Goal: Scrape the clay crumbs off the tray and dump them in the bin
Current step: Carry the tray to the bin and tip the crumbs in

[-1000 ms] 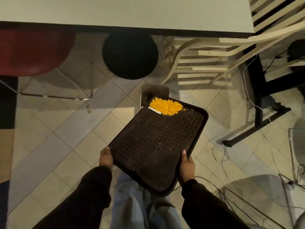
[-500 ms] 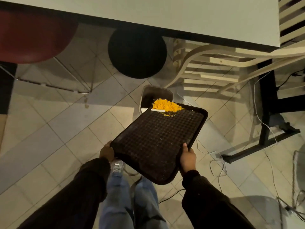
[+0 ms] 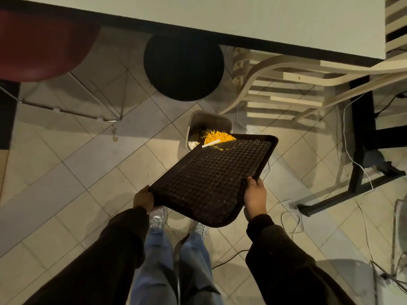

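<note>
Dark textured tray (image 3: pixel 211 179) tilted, far corner dipped over the bin (image 3: pixel 208 125) on the floor, long axis running from the body toward the bin. Left hand (image 3: pixel 143 198) and right hand (image 3: pixel 255 195) curled shut on the near side edges. Orange clay crumbs (image 3: pixel 217 137) heaped at the bin-side corner, white scraper (image 3: pixel 211 143) beside them. Probably rigid, light; crumbs loose, likely to slide; hold by the rims.

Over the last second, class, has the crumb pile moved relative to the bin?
Yes. The crumb pile has slid to the tray's far corner, spilling into the bin.
</note>
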Tool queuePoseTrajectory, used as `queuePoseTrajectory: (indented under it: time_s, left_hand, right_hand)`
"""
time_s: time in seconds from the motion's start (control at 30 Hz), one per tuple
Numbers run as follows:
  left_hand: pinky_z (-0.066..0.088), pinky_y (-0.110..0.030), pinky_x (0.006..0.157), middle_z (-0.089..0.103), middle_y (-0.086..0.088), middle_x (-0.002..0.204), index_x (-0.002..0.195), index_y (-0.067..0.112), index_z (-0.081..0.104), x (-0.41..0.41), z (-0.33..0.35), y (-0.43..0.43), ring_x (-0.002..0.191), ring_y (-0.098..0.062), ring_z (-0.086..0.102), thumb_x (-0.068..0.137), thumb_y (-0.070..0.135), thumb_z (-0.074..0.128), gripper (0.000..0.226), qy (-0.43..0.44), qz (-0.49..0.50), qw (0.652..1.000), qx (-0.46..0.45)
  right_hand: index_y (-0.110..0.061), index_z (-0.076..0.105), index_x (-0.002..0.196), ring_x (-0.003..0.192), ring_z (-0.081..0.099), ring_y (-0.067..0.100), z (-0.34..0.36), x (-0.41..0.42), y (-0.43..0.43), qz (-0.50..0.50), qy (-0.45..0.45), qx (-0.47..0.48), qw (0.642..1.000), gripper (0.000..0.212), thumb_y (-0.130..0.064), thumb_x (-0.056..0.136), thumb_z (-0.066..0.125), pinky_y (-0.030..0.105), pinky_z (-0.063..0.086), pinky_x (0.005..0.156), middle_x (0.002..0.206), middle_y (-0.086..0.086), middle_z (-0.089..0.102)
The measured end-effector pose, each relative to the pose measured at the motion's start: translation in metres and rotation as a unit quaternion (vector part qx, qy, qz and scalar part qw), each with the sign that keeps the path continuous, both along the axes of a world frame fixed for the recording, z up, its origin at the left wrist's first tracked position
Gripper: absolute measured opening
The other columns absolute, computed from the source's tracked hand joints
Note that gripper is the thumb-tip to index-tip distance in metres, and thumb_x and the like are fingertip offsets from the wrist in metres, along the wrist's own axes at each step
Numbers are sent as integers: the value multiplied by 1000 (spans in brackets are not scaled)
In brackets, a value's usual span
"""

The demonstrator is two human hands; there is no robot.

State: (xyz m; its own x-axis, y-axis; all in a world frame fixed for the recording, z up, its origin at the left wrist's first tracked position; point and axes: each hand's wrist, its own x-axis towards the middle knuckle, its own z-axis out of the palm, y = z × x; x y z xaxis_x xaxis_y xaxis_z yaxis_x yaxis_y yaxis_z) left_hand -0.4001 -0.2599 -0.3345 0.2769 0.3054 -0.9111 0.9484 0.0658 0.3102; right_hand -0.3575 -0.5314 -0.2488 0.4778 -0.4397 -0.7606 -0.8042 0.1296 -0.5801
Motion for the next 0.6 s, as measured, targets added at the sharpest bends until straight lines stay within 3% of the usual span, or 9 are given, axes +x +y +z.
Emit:
queuePoseTrajectory:
  time_s: [0.07, 0.13, 0.3, 0.4, 0.47, 0.53, 0.6]
  left_hand:
    - [52, -46, 90, 49, -22, 135, 134, 6, 43, 7, 10, -6, 120, -39, 51, 94, 0, 37, 41, 0, 61, 998, -19]
    - [48, -47, 94, 46, -22, 138, 137, 5, 40, 10, 15, -10, 123, -40, 49, 95, 0, 34, 43, -1, 81, 997, -20]
    - [51, -39, 83, 49, -24, 134, 126, 3, 47, 19, 25, -22, 119, -41, 52, 96, 1, 34, 33, -11, 143, 989, -26]
    - [57, -29, 64, 58, -25, 114, 110, -2, 52, 26, 22, -24, 100, -35, 61, 92, -1, 43, 20, -10, 165, 986, -33]
    - [57, -29, 68, 61, -18, 110, 111, -7, 54, 30, 20, -25, 100, -35, 61, 89, 4, 53, 25, -10, 170, 984, -51]
    - [59, -31, 61, 59, -22, 108, 101, -5, 55, 34, 23, -30, 92, -37, 61, 88, -3, 46, 16, -12, 218, 974, -65]
    - [57, -30, 47, 57, -26, 101, 85, -2, 52, 35, 28, -35, 78, -35, 60, 86, -10, 37, 17, -5, 255, 965, -69]
  right_hand:
    - [-25, 40, 136, 115, 54, 27, 2, 7, 0, 27, -32, -10, 999, 38, -24, 99, 34, 50, 45, 101, 133, 5, 53]
    - [-30, 36, 139, 118, 53, 26, 4, 15, -1, 43, -51, -11, 998, 40, -24, 99, 33, 51, 44, 101, 137, 2, 50]
    - [-22, 40, 136, 112, 56, 29, -1, 46, -8, 61, -50, 1, 997, 38, -19, 99, 33, 48, 46, 98, 130, 8, 54]
    - [-19, 48, 129, 105, 60, 30, -10, 67, -14, 46, -18, 27, 998, 34, -19, 97, 38, 47, 49, 93, 122, 12, 60]
    - [-15, 51, 124, 95, 63, 27, -11, 78, -16, 50, -10, 44, 998, 30, -18, 96, 39, 38, 55, 72, 111, 10, 64]
    - [-11, 54, 118, 84, 62, 24, -10, 91, -16, 61, -21, 41, 997, 28, -13, 95, 39, 26, 50, 52, 98, 8, 64]
    - [-5, 55, 117, 84, 61, 25, -12, 100, -17, 69, -26, 31, 997, 29, -9, 94, 38, 28, 49, 56, 94, 8, 63]
